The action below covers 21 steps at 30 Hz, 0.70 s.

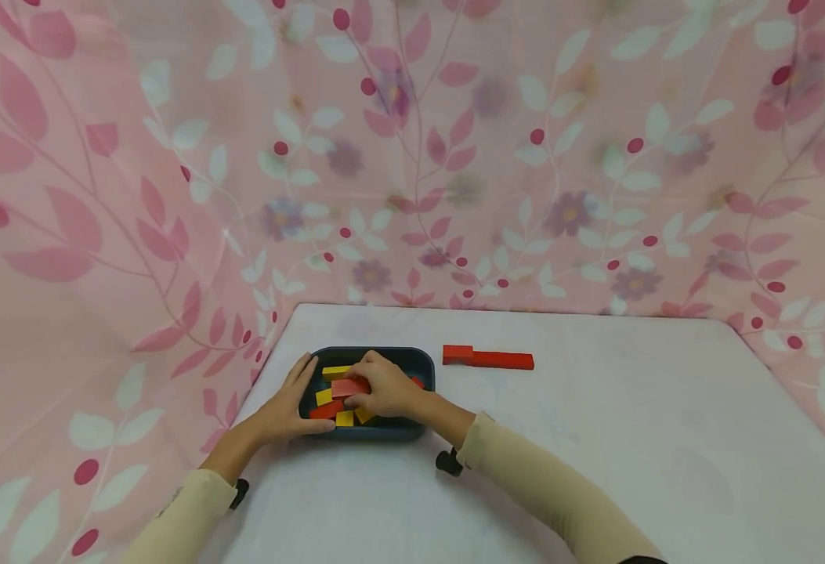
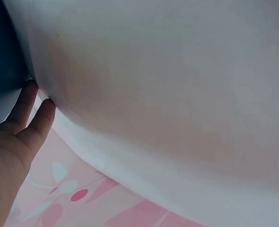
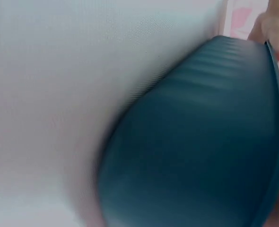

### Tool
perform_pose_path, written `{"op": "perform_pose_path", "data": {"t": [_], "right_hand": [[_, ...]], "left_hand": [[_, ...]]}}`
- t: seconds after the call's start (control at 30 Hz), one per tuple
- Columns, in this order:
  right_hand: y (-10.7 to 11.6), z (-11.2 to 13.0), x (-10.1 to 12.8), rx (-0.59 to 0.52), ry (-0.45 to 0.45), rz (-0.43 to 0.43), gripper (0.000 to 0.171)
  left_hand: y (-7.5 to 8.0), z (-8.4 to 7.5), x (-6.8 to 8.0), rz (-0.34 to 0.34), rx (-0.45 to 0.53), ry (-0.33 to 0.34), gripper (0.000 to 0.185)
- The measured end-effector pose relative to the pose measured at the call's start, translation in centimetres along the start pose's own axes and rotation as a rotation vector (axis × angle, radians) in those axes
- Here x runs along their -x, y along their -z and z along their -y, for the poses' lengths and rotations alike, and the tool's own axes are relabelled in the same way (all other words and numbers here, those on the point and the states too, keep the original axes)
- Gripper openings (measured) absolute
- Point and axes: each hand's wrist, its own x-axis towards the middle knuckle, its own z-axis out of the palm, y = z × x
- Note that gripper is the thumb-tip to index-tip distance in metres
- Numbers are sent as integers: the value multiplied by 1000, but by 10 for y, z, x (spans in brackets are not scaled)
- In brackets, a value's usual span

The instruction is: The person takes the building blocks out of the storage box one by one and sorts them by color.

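left hand (image 1: 287, 409): lower left of centre, fingers extended forward, thumb pointing right | right hand (image 1: 381, 385): just right of it, fingers curled downward, pinching | forearms: both in beige sleeves, rising from the bottom edge, converging

Tray (image 1: 384, 354) on the table (image 1: 595, 470), near its left edge. Inside the tray, a heap of blocks (image 1: 334, 395). Right of the tray, apart from it, two more blocks (image 1: 488, 358) end to end. Left hand (image 1: 287, 407) against the tray's left wall; right hand (image 1: 382, 388) inside the tray, on the heap. Behind the table, a curtain (image 1: 454, 157).
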Motion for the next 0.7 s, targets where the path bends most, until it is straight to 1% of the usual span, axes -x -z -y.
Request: {"op": "perform_pose_path", "data": {"t": [0.13,0.37,0.43,0.5,0.63,0.7], "right_hand": [[4,7,6,18,27,17,42],[9,10,12,7,50,-7,38],[8,10,15,0,59,-8,38],[4,11,19,-4,67,4,37],[8,10,20,3,63,4,38],[13,8,19,14,60,-10,38]], "left_hand": [[0,1,0,1,5,-6,119],[-1,3,-2,-14,2,-3,117],[-3,3,0,-19,9,-6,116],[-6,4,4,-6,8,5,116],[-3,3,5,7,-10,-1,117],[0,2,2,-7,-20,-6,117]]}}
